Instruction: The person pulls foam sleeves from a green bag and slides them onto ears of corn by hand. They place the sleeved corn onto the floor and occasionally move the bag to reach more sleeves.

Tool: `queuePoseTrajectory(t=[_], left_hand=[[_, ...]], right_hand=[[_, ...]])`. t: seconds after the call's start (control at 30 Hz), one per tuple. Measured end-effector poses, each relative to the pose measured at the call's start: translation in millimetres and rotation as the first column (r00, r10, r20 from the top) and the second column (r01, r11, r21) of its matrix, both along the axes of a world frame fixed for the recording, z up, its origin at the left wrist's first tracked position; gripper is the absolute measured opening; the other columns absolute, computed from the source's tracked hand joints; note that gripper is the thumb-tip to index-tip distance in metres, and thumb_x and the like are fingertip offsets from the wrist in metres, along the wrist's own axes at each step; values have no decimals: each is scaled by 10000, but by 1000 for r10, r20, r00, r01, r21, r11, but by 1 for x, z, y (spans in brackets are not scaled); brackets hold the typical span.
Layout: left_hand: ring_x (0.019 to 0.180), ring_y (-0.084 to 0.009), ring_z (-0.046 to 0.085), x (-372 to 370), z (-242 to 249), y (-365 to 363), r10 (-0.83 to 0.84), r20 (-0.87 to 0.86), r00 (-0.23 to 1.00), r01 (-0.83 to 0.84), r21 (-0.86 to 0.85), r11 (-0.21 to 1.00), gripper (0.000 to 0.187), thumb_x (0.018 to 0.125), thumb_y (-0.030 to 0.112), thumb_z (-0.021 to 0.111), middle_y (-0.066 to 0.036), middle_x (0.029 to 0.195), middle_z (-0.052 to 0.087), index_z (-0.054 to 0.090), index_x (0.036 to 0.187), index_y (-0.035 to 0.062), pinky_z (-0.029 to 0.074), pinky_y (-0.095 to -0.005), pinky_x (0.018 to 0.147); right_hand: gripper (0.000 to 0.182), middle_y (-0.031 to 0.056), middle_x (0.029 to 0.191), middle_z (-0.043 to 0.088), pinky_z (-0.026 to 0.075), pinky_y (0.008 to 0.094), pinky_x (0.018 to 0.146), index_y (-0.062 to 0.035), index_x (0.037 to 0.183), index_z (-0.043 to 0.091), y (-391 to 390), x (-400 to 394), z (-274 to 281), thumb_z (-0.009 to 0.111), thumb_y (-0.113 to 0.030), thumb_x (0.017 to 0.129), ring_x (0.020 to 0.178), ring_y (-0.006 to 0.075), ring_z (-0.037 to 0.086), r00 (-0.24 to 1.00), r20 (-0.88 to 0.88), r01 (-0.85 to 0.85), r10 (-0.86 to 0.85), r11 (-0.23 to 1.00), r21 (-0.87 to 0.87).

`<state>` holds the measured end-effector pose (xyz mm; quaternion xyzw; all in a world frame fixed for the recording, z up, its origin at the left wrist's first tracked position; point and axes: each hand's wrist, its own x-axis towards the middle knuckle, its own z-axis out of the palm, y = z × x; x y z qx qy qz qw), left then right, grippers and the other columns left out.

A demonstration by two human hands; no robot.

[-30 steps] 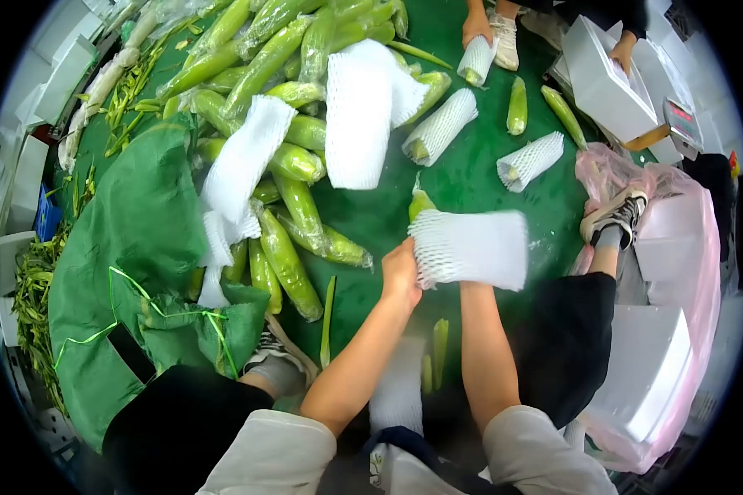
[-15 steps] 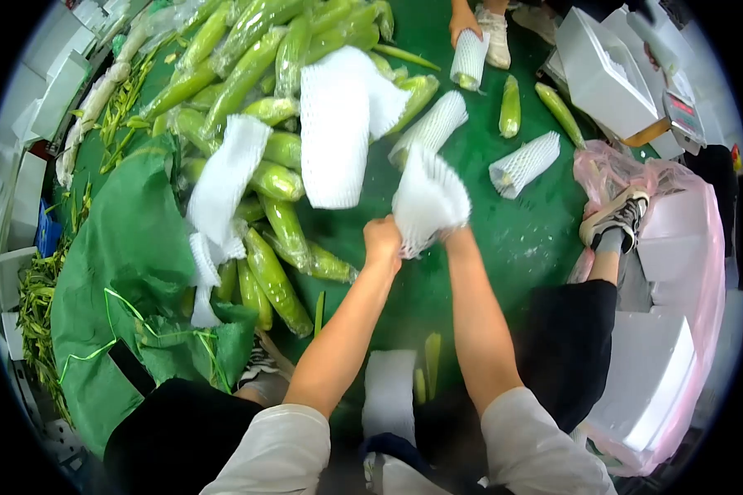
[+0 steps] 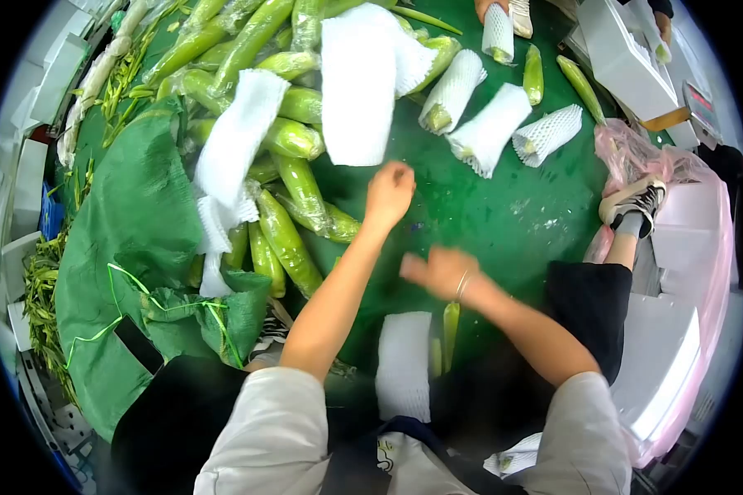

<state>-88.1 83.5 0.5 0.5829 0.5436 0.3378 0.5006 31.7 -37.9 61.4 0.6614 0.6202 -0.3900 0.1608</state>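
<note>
My left hand (image 3: 390, 195) is closed with its fingers curled, just below a stack of white foam net sleeves (image 3: 357, 99). Nothing shows in it. My right hand (image 3: 444, 272), blurred, is over the green floor with a finger or thumb stretched left; it holds nothing visible. Beyond it lies a white foam-sleeved piece (image 3: 491, 130), with another foam-sleeved piece (image 3: 454, 91) to its left and a third (image 3: 547, 136) to its right. Left of my hands is a heap of long green vegetables like husked corn (image 3: 285, 239), wrapped in clear film. More foam sleeves (image 3: 239, 136) lie on the heap.
Another person's hand (image 3: 489, 8) holds a foam-sleeved piece (image 3: 497, 35) at the top. White foam boxes (image 3: 627, 62) and pink plastic (image 3: 631, 153) stand right. A green sack (image 3: 124, 247) lies left. Another foam sleeve (image 3: 404, 363) is between my legs.
Both hands have let go of the foam-sleeved piece, which now lies farther off to the right among the others. My right hand has drawn back toward me; my left hand has risen slightly.
</note>
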Motion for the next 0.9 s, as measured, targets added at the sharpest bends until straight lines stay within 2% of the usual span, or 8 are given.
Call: queuePoseTrajectory(t=[0.23,0.43,0.5,0.6,0.67,0.7,0.77,0.9], left_hand=[[618,-150,598,-77,38,-75,45,290,956,56,-333,941,182,905,149,513,-101,755,636,574,961,-14,488,-263,555],[1125,-213,505,-90,51,-95,108,788,606,371,-400,838,344,936,129,472,-95,1229,527,444,1258,10,409,-361,937],[1174,-228,472,-70,55,-103,238,900,364,359,-372,856,382,936,136,468,-99,1307,468,402,1290,6,384,-366,964],[1069,-184,502,-63,38,-115,387,637,667,-147,-398,906,278,927,160,499,-100,1149,529,473,1165,19,392,-325,939],[1008,-163,522,-70,42,-116,478,513,713,-326,-361,874,219,926,157,507,-89,1064,561,496,1102,26,404,-304,911],[911,-139,526,-71,50,-114,594,667,450,-442,-411,797,158,926,156,512,-63,967,561,490,1030,38,421,-280,837],[815,-115,530,-77,47,-114,641,755,141,-528,-490,694,114,927,155,518,-36,869,561,485,957,50,439,-257,763],[710,-97,496,-81,10,-115,818,174,548,-810,-134,571,227,914,224,553,-43,797,531,466,957,19,423,-251,604]], right_hand=[[408,165,912,616,514,391,678,-41,1027,452,-126,-23,-63,700,-252,781,796,285,637,911,-359,-92,202,949,301],[235,74,936,620,527,260,562,-37,1114,512,-1,-1,68,550,-72,885,781,149,624,-247,-795,580,-553,573,-579],[239,76,980,620,514,251,615,-27,1100,543,12,-4,14,574,-137,890,760,133,612,-127,-917,531,-379,755,-386],[259,66,975,617,500,262,676,-28,1099,553,31,-43,-48,575,-174,886,780,118,591,283,-906,609,-315,789,-85],[238,73,990,617,485,283,726,-16,1074,557,37,-66,-83,539,-167,889,823,118,573,-208,-928,774,-309,529,-349],[223,84,996,611,472,296,768,-5,1029,558,46,-72,-89,514,-168,883,873,129,560,20,-971,867,-236,488,-101],[193,77,915,622,475,290,723,-11,947,574,60,-80,-41,521,-185,884,797,141,568,-642,-648,572,-411,307,-761],[312,44,817,643,473,275,617,14,962,648,79,-72,-66,620,-276,850,684,119,564,188,-810,616,-556,709,-344]])
